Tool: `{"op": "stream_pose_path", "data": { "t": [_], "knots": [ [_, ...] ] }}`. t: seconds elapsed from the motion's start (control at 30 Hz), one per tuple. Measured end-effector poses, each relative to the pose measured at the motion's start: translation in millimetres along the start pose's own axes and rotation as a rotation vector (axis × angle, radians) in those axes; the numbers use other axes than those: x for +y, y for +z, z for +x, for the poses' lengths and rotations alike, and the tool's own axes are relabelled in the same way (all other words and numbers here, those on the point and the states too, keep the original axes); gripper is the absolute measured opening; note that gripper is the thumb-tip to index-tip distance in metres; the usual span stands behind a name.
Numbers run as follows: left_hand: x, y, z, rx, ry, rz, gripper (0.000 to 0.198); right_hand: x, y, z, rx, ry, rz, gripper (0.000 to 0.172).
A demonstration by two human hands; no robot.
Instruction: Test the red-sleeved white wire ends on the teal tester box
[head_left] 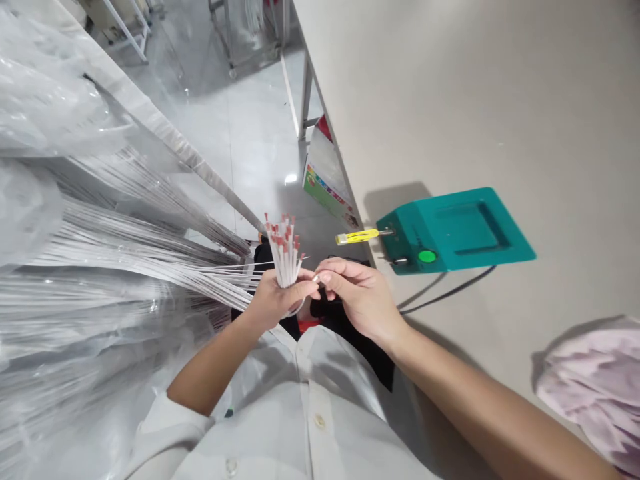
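My left hand (273, 297) is wrapped round a bundle of white wires (286, 267) whose reddish-brown ends stand upright above the fist. The long tails of the wires run off to the left. Close beside it, my right hand (357, 293) pinches a small whitish piece (316, 279) between thumb and forefinger, touching the left thumb tip. It looks like a wire end, but it is too small to be sure. To the right, a teal device (460, 233) with a green button and a yellow tag sits at the table's edge.
Thick hanks of white wire (125, 253), partly under clear plastic, fill the left side along a rail (170, 137). The pale table (475, 100) spans the right, with a pink cloth (595, 393) on it. A black cable (450, 293) trails from the device. A printed box (327, 177) stands below the table edge.
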State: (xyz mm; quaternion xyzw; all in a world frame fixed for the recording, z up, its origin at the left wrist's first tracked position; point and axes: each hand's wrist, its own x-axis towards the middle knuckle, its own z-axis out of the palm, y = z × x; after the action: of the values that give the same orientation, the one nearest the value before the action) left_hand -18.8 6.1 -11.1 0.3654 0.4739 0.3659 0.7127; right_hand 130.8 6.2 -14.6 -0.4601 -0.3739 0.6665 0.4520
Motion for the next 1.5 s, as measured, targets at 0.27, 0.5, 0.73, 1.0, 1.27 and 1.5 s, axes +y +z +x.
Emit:
{"op": "stream_pose_path", "data": {
  "t": [0.27,0.5,0.73,1.0,1.27,1.5],
  "knots": [
    [5.2,13.5,-5.5,0.169,0.074,0.227,0.02,-10.3,-4.8,-0.4,0.075,-0.034,-0.152,0.017],
    [-1.0,8.4,-0.4,0.043,-0.045,-0.127,0.022,5.0,-6.8,4.3,-0.042,0.022,0.106,0.018],
    [-8.7,13.2,-1.3,0.172,0.057,0.094,0.024,6.4,-5.6,0.5,0.13,-0.001,-0.083,0.015],
    [-6.8,19.0,-4.0,0.251,0.058,0.202,0.019,5.8,-16.8,1.7,0.132,-0.786,-0.996,0.013],
    [-5.2,20.8,-1.8,0.358,0.045,0.16,0.021,3.3,-34.6,1.7,-0.187,-1.176,-1.543,0.015],
    [-2.7,18.0,0.5,0.315,0.065,0.126,0.025,-3.4,-32.9,-0.9,0.078,-0.539,-0.808,0.017]
  ]
}}
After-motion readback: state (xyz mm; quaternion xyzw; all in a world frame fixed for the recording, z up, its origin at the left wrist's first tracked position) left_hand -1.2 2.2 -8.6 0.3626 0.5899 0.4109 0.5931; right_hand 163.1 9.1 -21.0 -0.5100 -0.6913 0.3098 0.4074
